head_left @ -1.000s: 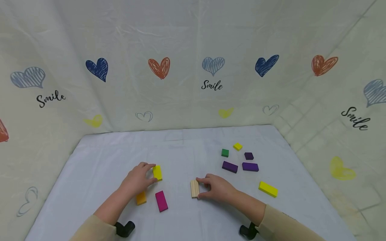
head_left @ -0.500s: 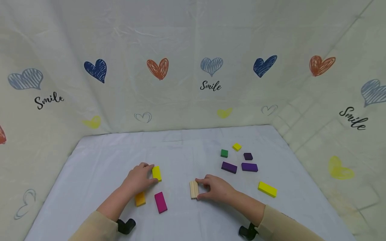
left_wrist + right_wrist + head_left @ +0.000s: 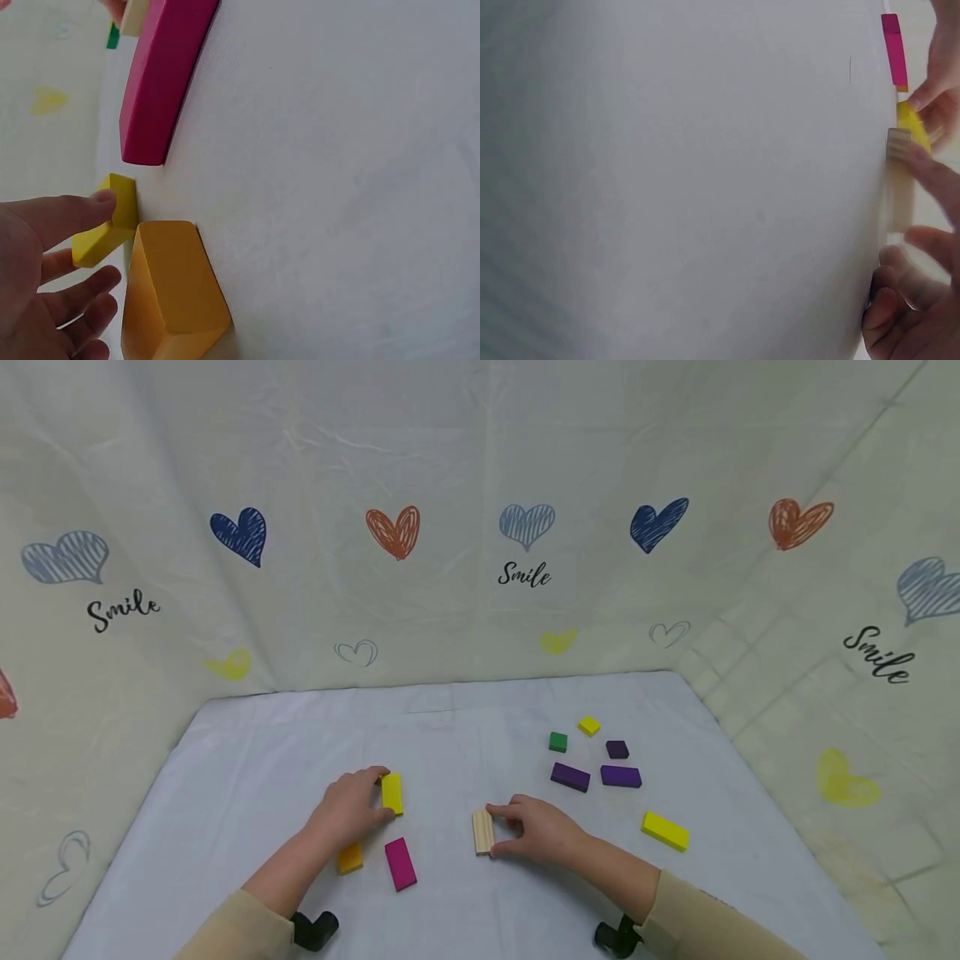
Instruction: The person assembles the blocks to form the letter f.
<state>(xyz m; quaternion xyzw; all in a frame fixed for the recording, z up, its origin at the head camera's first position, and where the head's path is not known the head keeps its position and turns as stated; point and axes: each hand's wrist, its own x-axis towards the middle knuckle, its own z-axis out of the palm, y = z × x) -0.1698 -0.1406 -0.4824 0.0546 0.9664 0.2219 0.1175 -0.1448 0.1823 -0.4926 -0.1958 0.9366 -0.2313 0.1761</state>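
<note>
My left hand (image 3: 352, 810) pinches a yellow block (image 3: 392, 794) end to end between thumb and finger, over the white cloth. In the left wrist view, the thumb lies on that yellow block (image 3: 112, 225). Partly under my left wrist is an orange block (image 3: 350, 857), and a magenta block (image 3: 401, 863) lies just right of it. At the middle of the table, my right hand (image 3: 543, 831) holds a pale wooden block (image 3: 483, 832) by its two ends. Lines run along the wood's length. The right wrist view shows fingertips at the wooden block (image 3: 900, 180), with the yellow one behind.
Toward the back right lie a green block (image 3: 558, 742), a small yellow block (image 3: 589, 726), a small dark purple block (image 3: 617, 749) and two longer purple blocks (image 3: 621, 777). A long yellow block (image 3: 665, 832) sits right of my right hand. A printed cloth (image 3: 450, 610) hangs behind.
My left hand has shifted slightly, and the yellow block in it now stands a little straighter. The right hand and wooden block stay in place. The head view has moved slightly.
</note>
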